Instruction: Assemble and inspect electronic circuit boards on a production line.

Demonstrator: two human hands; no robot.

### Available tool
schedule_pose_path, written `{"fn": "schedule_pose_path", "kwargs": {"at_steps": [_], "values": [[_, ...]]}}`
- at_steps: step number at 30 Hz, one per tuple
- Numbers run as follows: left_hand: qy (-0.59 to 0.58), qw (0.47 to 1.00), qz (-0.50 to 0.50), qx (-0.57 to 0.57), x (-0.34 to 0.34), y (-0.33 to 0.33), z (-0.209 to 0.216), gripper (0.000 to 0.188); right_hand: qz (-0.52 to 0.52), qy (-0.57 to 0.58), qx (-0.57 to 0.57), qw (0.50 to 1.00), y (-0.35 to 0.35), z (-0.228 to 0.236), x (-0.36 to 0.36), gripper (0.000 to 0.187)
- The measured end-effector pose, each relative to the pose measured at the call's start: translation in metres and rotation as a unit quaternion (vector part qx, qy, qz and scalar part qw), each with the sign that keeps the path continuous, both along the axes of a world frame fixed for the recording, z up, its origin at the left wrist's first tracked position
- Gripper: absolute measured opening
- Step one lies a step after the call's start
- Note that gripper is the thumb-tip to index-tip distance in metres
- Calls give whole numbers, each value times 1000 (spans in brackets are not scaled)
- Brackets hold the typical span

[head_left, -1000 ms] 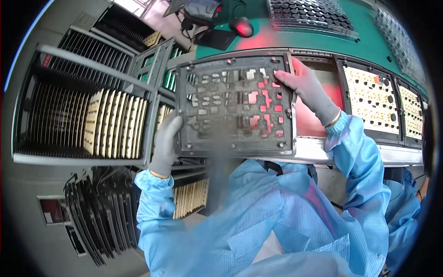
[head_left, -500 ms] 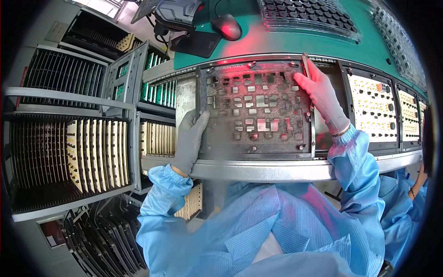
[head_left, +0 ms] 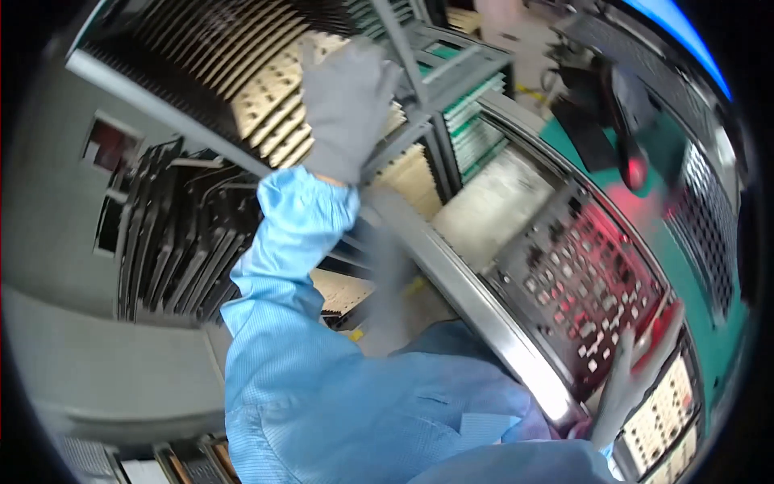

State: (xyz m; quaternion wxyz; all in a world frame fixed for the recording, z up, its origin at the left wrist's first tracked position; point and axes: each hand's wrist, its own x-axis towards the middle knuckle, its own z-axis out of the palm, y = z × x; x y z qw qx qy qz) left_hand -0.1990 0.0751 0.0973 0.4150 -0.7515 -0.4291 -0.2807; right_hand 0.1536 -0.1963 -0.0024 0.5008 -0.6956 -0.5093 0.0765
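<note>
The left hand [head_left: 347, 103], in a grey glove, is over the cream boards [head_left: 272, 103] standing on edge in a slotted rack [head_left: 161, 111]; its fingertips are partly hidden and blurred, so whether they are closed on a board cannot be told. The right hand [head_left: 638, 377], also gloved, is at the end of the black carrier plate [head_left: 592, 282], thumb and fingers apart on either side of its edge; whether they press on it cannot be told. The carrier plate lies flat beside the metal rail [head_left: 516, 347], next to a bare bright plate [head_left: 496, 202]. Beyond it are a green mat [head_left: 669, 246] and, past the right hand, a populated panel [head_left: 661, 415]. Handling, as judged from appearance: each cream board should be light, thin and fairly stiff, with fragile mounted parts; grasp it by opposite bare edges, keep pressure off its faces, and draw it parallel to the slots to avoid scraping its neighbours. The carrier plate should be rigid and heavier; support it at two opposite borders, clear of the cut-outs. Smooth edges may slip against glove fabric; use a firm, even pinch.
</note>
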Motion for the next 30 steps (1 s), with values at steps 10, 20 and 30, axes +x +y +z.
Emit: {"fn": "schedule_pose_path", "kwargs": {"at_steps": [10,20,30], "values": [[161,958,233,-33,-43,31,37,11,210,263,-74,939,-27,14,-53,76],[305,941,89,-119,32,-54,40,16,342,332,-134,869,-33,-8,-65,40],[145,830,-530,-93,136,-144,-65,5,124,355,-208,903,-2,8,-82,42]]}}
